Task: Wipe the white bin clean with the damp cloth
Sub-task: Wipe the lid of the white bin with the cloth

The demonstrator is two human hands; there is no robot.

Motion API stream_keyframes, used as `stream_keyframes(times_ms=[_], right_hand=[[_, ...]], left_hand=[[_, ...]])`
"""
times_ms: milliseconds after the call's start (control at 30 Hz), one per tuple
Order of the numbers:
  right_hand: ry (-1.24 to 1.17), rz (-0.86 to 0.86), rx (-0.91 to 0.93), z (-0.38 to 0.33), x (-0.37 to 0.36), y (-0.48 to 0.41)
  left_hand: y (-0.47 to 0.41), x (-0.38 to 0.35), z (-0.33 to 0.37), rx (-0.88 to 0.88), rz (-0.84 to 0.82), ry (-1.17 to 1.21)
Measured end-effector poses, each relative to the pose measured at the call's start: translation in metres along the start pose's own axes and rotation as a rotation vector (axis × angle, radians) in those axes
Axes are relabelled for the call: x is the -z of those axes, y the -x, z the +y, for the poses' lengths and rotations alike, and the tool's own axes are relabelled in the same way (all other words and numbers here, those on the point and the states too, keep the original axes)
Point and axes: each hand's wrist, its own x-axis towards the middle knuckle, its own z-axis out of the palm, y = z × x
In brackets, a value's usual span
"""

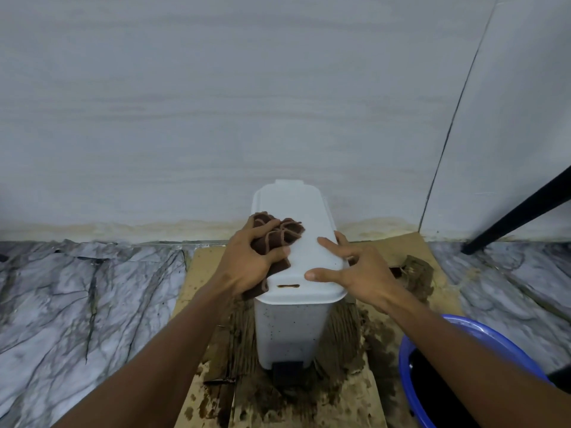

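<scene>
2 bare forearms are seen nearest, entering from the bottom edge. 1 blue basin (403, 366) is cut off by the bottom-right corner, with its inside dark and the right forearm passing over its rim.

1 white bin (290, 329) is stood upright in the middle on 1 wet, brown-stained cardboard sheet (204, 267). Its lid (296, 211) is closed and 1 dark pedal (287, 370) is seen at its base. The bin front is speckled with dark spots, and 1 brown smear (288, 286) is seen near the lid's front edge.

1 brown cloth (278, 233) is bunched on the lid's left side. It is gripped by the left hand (247, 261) with fingers curled into the folds, and 1 end is hung over the lid's left edge.

The right hand (355, 270) is spread wide. Its thumb and forefinger are laid flat on the lid top, the other fingers are reached over the right edge, and nothing is carried in it.

1 brown lump (417, 273) is seen on the cardboard just right of the bin.

The bin's back is set near the wall (216, 103). Marble-patterned floor (77, 288) is left open on both sides of the cardboard. 1 black slanted leg (519, 214) is planted on the floor at far right, well apart from the bin.
</scene>
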Motion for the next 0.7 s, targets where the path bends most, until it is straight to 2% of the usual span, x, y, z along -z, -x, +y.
stream_keyframes(times_ms=[133,267,367,433,533,633,700], right_hand=[[0.07,0.011,0.019,0.0,-0.017,-0.001],[0.159,-0.084,0.065,0.006,-0.019,0.002],[0.22,-0.156,0.089,0.004,-0.007,0.004],[0.323,-0.171,0.106,0.001,0.001,0.004],[0.517,-0.179,0.19,0.0,0.007,0.003],[0.466,-0.24,0.185,0.003,0.009,0.005],[0.45,-0.266,0.187,0.005,0.008,0.004]], left_hand=[[0.005,0.008,-0.01,-0.029,-0.032,-0.015],[0.025,0.007,-0.023,-0.006,-0.016,-0.117],[0.046,0.005,-0.028,-0.072,-0.01,-0.158],[0.06,0.005,-0.028,-0.121,-0.036,-0.128],[0.075,0.014,-0.03,-0.197,-0.132,-0.24],[0.083,0.027,-0.039,-0.243,-0.216,-0.351],[0.082,0.027,-0.04,-0.299,-0.21,-0.453]])
